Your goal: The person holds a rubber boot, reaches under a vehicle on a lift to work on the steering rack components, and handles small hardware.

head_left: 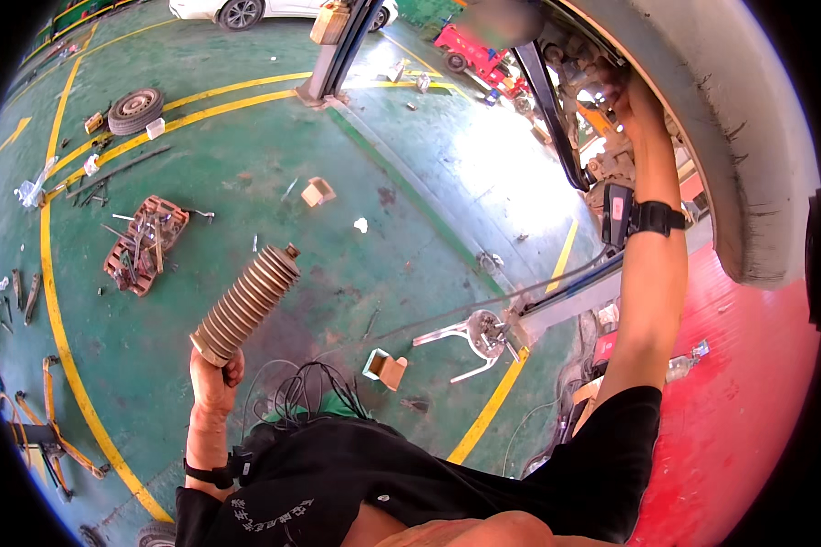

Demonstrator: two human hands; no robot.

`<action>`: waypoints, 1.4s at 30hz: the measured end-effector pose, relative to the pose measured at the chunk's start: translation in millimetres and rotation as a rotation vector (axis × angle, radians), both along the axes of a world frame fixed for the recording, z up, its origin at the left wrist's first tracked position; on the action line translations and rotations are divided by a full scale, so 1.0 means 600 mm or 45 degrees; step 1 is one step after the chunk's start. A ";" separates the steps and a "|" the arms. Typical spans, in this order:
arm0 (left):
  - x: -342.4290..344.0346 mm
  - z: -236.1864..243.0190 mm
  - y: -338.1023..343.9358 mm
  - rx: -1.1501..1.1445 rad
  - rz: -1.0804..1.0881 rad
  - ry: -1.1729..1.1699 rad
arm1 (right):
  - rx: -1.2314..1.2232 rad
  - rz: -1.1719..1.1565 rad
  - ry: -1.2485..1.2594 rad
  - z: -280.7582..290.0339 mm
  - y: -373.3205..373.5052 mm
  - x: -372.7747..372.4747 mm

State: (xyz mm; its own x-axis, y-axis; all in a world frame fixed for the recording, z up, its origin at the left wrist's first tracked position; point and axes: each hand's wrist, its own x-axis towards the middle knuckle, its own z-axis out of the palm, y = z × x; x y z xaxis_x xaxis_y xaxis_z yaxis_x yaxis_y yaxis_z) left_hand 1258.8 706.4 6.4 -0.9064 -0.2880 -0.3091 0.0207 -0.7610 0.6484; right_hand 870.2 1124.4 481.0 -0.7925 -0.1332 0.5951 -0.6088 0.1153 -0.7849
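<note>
A dusty, ribbed bellows boot point(249, 304) is in my left hand point(213, 376). My fingers are wrapped round its wide lower end, and its narrow end points up and to the right. My right arm is raised into the wheel arch of a lifted vehicle point(716, 137). Up there my right hand point(617, 89) is among the suspension parts point(616, 164), close to a black strut-like bar point(549, 114). Its fingers are blurred and partly hidden, so I cannot make out what they touch.
A red tray of tools point(146, 244) lies on the green floor at left, below a loose wheel point(136, 111). Opened cardboard boxes point(317, 191) and a white round stool point(485, 335) stand nearer. A lift post point(337, 55) rises behind. Coiled black cable point(315, 387) lies near me.
</note>
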 end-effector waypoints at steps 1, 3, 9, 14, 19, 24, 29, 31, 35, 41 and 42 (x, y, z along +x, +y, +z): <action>0.000 -0.001 0.002 0.022 0.009 -0.017 | 0.006 0.017 0.022 0.004 0.006 -0.009; 0.002 0.015 0.007 0.027 0.095 -0.046 | 0.060 0.047 0.065 0.001 -0.017 0.001; 0.021 -0.036 -0.011 0.078 0.151 -0.052 | -0.106 0.060 -0.105 -0.008 -0.048 0.040; 0.027 -0.046 -0.016 -0.073 0.207 -0.064 | -0.085 0.201 -0.165 0.013 -0.052 0.022; 0.020 -0.045 -0.016 0.051 0.191 -0.066 | -0.223 0.473 -0.264 0.037 -0.016 0.010; 0.016 -0.054 -0.014 -0.017 0.236 -0.079 | -0.235 0.370 -0.302 0.028 -0.049 0.025; 0.017 -0.061 -0.013 0.033 0.195 -0.020 | -0.222 0.627 -0.436 0.048 -0.016 -0.010; 0.015 -0.060 -0.017 0.079 0.214 -0.059 | -0.325 0.481 -0.380 0.045 -0.037 0.033; 0.021 -0.081 -0.014 0.069 0.206 -0.037 | -0.362 0.647 -0.452 0.041 -0.026 0.008; 0.018 -0.073 -0.018 0.107 0.237 -0.080 | -0.459 0.603 -0.414 0.029 -0.053 0.035; 0.018 -0.075 -0.019 0.067 0.219 -0.086 | -0.438 0.624 -0.435 0.030 -0.029 0.025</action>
